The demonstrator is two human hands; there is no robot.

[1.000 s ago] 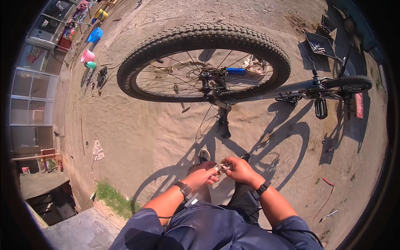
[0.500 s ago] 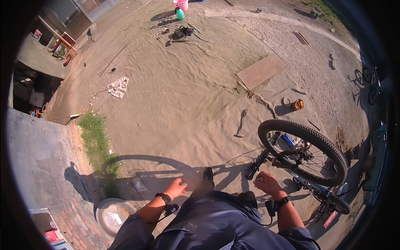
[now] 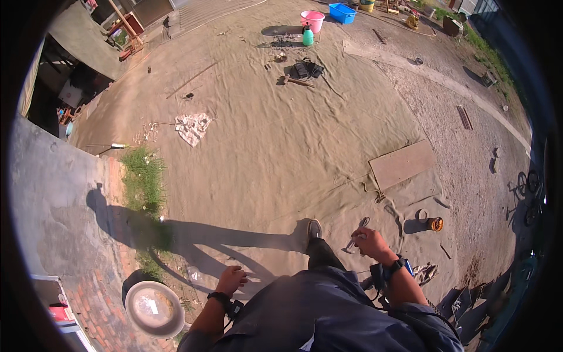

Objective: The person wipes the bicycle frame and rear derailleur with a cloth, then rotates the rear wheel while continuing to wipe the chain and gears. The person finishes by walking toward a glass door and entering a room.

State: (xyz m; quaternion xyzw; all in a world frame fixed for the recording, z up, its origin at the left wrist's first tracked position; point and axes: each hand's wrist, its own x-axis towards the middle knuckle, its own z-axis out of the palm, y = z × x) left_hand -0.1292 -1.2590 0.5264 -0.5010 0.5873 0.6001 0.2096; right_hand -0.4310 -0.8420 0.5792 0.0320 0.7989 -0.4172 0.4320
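Note:
My left hand [image 3: 233, 279] hangs by my left hip, fingers loosely bent and somewhat apart, with nothing visible in it. My right hand [image 3: 373, 244] is out in front of my right side with its fingers curled in; what they hold, if anything, is too small to make out. Just beyond it on the ground cloth lies a metal hand tool [image 3: 348, 249] with a looped handle, partly covered by the hand. My shoe [image 3: 315, 230] stands on the cloth between the hands. Beside my right wrist, a patterned rag [image 3: 427, 273] lies on the ground.
At the right are an orange-and-black can [image 3: 435, 224] and a flat board [image 3: 403, 165]. A round basin [image 3: 154, 309] stands at lower left near grass [image 3: 144, 179]. Farther off are a crumpled cloth [image 3: 192, 128], a hammer [image 3: 300, 82], a green sprayer [image 3: 308, 36], a pink bucket [image 3: 312, 22] and a blue tub [image 3: 342, 13].
The upright bicycle wheel at my right has left the view as I turned and stepped. My right hand now overlaps the tool on the ground; my left hand has lowered slightly.

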